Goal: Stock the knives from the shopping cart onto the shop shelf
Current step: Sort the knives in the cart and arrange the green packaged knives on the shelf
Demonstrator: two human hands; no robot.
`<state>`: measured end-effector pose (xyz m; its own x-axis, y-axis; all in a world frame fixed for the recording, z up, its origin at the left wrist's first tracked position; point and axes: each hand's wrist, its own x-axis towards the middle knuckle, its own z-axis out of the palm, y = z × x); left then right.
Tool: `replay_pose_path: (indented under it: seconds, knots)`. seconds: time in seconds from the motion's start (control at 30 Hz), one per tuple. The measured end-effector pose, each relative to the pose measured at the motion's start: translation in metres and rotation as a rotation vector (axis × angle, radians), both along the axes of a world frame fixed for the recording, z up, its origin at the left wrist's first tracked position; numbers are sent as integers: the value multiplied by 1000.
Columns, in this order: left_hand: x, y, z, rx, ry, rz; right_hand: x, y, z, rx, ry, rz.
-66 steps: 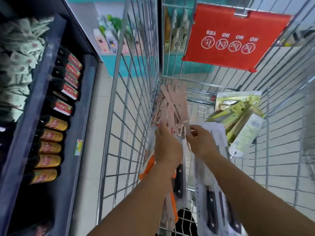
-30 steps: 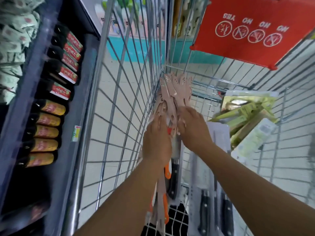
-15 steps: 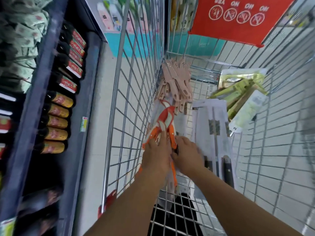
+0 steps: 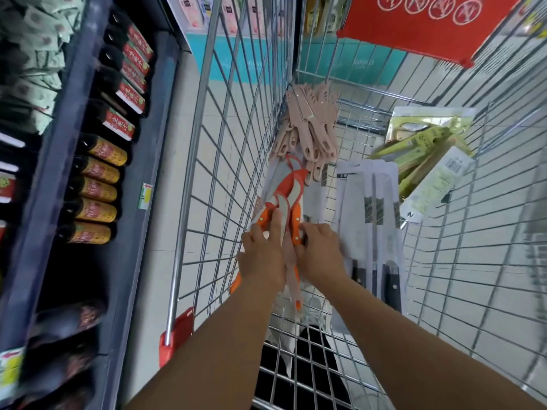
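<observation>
Both hands are down inside the wire shopping cart (image 4: 189, 220). My left hand (image 4: 262, 255) grips a bundle of orange-handled knives (image 4: 288, 187) in clear packs that lean on the cart's left wall. My right hand (image 4: 318, 250) grips the same bundle from the right, fingers curled at the handles. Beyond them lies a heap of pink knives (image 4: 310, 125). White carded packs of black-handled knives (image 4: 368, 220) lie flat to the right. Green packaged knives (image 4: 426, 149) lean in the far right corner.
A dark shelf unit (image 4: 59, 173) stands left of the cart, with rows of dark bottles (image 4: 100, 170) bearing red and yellow labels. A red sign panel (image 4: 429, 28) hangs on the cart's far end. Pale tiled floor shows through the wires.
Both hands left the pink knives at the far end, drew back toward me and took hold of the orange-handled knife packs. The view tilted slightly.
</observation>
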<state>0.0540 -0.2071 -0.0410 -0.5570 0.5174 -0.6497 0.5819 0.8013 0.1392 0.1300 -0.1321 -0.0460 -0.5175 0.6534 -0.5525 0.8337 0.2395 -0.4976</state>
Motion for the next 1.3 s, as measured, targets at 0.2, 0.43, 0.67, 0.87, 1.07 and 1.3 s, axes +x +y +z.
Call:
replay_pose_path:
  seconds: [0.2, 0.43, 0.67, 0.87, 1.07, 1.3]
  knots:
    - [-6, -1, 8, 68, -63, 43, -6, 1, -7, -88, -100, -301]
    - [-6, 1, 8, 96, -56, 72, -14, 6, -17, -199, -182, -422]
    - [-2, 6, 10, 16, -73, 70, -6, 12, -11, -171, -218, -312]
    - [4, 11, 12, -69, -95, 68, 28, 8, 8, -111, -270, -277]
    - [10, 8, 11, -58, -164, 77, 71, 17, 30, -69, -313, -357]
    - [14, 7, 7, -99, -162, 63, 124, 18, 36, -5, -393, -417]
